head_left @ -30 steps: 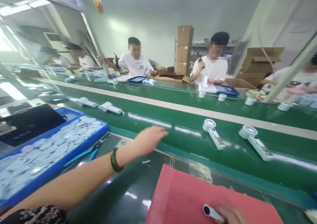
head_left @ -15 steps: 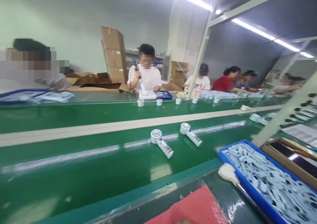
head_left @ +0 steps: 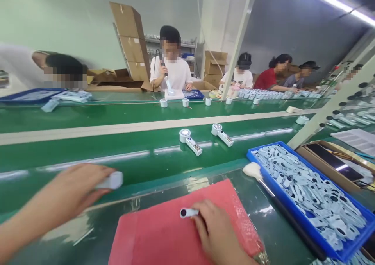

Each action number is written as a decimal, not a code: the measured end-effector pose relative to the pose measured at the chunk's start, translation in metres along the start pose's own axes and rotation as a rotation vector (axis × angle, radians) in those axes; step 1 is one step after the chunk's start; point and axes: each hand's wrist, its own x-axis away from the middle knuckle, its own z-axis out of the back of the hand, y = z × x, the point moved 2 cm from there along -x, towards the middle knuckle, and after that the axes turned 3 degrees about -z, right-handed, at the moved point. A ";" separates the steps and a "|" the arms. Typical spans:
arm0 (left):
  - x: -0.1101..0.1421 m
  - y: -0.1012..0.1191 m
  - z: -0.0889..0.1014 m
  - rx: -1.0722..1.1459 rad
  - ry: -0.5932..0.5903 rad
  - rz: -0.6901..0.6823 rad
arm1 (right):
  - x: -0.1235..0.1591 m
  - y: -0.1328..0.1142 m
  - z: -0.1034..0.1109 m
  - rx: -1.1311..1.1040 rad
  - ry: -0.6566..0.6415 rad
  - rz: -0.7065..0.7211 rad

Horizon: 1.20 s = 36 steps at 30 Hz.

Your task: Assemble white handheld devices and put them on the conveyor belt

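Note:
My left hand (head_left: 70,192) is closed around a white handheld device (head_left: 111,180) at the near edge of the green conveyor belt (head_left: 88,147); the device's end sticks out past my fingers. My right hand (head_left: 216,233) rests on a red mat (head_left: 152,233) and grips a small white part with a dark round opening (head_left: 187,212). Two white devices with round heads (head_left: 190,140) (head_left: 222,134) lie on the belt beyond.
A blue tray (head_left: 342,253) full of small light-blue parts stands at the right, with a brush (head_left: 258,175) beside it. Several people sit across the belt with cardboard boxes (head_left: 129,34) behind them. White caps (head_left: 163,102) stand on the far lane. A metal post (head_left: 328,108) rises at right.
The view has swung from left to right along the belt. My left hand, open over the belt a second ago, now holds a white device. My right hand still holds the small part.

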 end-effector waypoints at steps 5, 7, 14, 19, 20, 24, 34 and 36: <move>-0.046 0.170 -0.012 0.097 0.012 -0.284 | -0.003 0.008 0.016 -0.474 0.072 -0.267; -0.064 0.217 -0.022 0.063 0.015 -0.299 | 0.000 0.014 0.024 -0.551 0.100 -0.285; -0.059 0.200 -0.020 0.153 -0.266 -0.181 | 0.027 0.034 0.064 -0.314 0.083 -0.323; -0.037 0.180 -0.021 0.403 -0.455 -0.033 | 0.028 0.002 0.066 -0.156 -0.018 -0.166; -0.035 0.181 -0.023 0.426 -0.436 -0.019 | 0.027 -0.007 0.062 -0.120 -0.031 -0.102; -0.036 0.184 -0.026 0.555 -0.333 -0.044 | 0.024 -0.035 0.042 0.076 0.024 0.137; -0.033 0.183 -0.022 0.928 -0.147 -0.035 | 0.023 -0.039 0.039 0.056 -0.036 0.077; -0.032 0.185 -0.024 0.953 -0.157 -0.011 | 0.021 -0.034 0.040 -0.065 -0.078 -0.023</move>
